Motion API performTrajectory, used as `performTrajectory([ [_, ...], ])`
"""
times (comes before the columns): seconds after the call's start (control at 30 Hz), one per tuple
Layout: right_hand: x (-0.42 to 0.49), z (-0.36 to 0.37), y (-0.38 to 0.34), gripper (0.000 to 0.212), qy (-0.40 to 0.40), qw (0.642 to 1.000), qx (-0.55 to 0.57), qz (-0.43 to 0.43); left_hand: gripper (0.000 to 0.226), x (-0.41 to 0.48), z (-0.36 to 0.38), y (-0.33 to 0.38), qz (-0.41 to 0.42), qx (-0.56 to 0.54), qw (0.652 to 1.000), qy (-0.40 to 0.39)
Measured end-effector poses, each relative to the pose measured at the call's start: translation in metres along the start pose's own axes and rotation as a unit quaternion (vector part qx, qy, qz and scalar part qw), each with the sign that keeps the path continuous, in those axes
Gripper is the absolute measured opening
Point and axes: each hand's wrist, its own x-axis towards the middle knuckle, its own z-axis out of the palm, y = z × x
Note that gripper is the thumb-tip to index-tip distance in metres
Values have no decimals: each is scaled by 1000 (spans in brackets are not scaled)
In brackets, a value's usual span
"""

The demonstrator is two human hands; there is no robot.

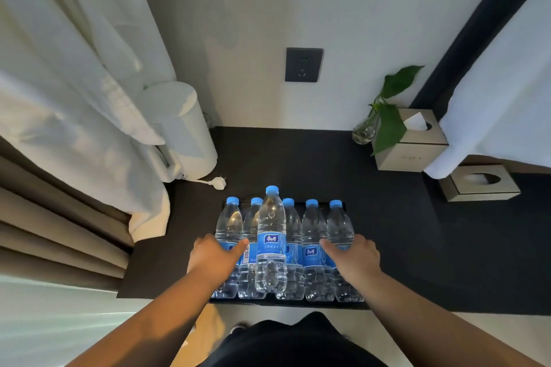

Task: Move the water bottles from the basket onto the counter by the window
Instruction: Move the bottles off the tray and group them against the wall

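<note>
Several clear water bottles [316, 250] with blue caps and blue labels stand upright in a row in a shallow black tray [343, 205] on the dark counter [411, 247]. One bottle [271, 235] in the middle stands in front of the row and looks taller. My left hand [213, 258] wraps around the leftmost bottle [229, 220], thumb across its label. My right hand [354, 256] wraps around the rightmost bottle [340, 223]. No basket is in sight.
A white kettle [182, 128] and its loose plug [218, 183] sit at the counter's back left, beside pale curtains [74, 83]. A wall socket [303, 65] is behind. A plant in a glass vase [363, 131] and two tissue boxes [411, 149] [480, 183] stand at the right.
</note>
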Motion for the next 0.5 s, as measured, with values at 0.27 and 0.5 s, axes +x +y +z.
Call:
performTrajectory([
  [0.27, 0, -2, -13, 103, 16, 1000, 16, 21, 60, 18, -9, -14, 72, -34, 995, -67],
  [0.5, -13, 6, -46, 92, 97, 989, -100, -44, 54, 49, -22, -12, 176, -17, 982, -62],
])
